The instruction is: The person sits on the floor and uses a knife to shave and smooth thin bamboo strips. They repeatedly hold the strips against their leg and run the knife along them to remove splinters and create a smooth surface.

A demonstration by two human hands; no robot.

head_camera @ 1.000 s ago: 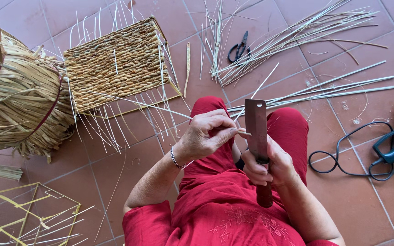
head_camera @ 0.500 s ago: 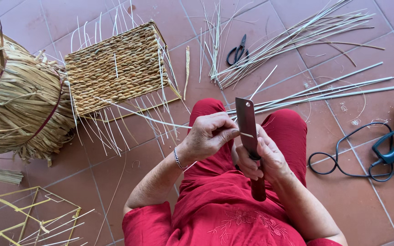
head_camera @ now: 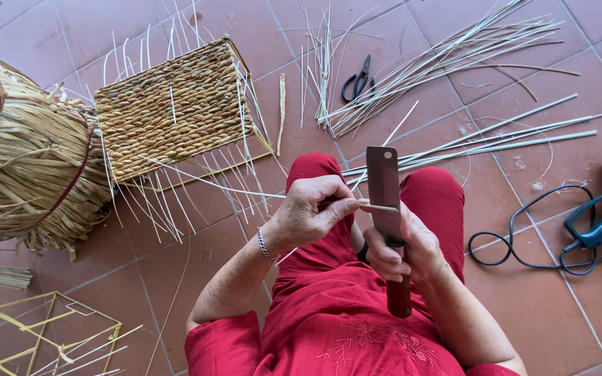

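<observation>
Above red-clothed knees, the left hand [head_camera: 309, 211] pinches a thin pale reed strip [head_camera: 245, 189]; the right hand [head_camera: 404, 252] grips a flat rectangular cleaver [head_camera: 383, 188].

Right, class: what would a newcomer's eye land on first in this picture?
At centre, over a red lap, the right hand grips a cleaver blade-up while the left hand presses a thin strip against it. Upper left on the tiled floor lies a half-woven basket, beside a big straw bundle.

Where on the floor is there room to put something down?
Bare tile shows between the straw bundle, the wire frame and the left arm, and at the bottom right below the tool's black cord. The top is crowded: woven basket, scissors, scattered reeds.
</observation>
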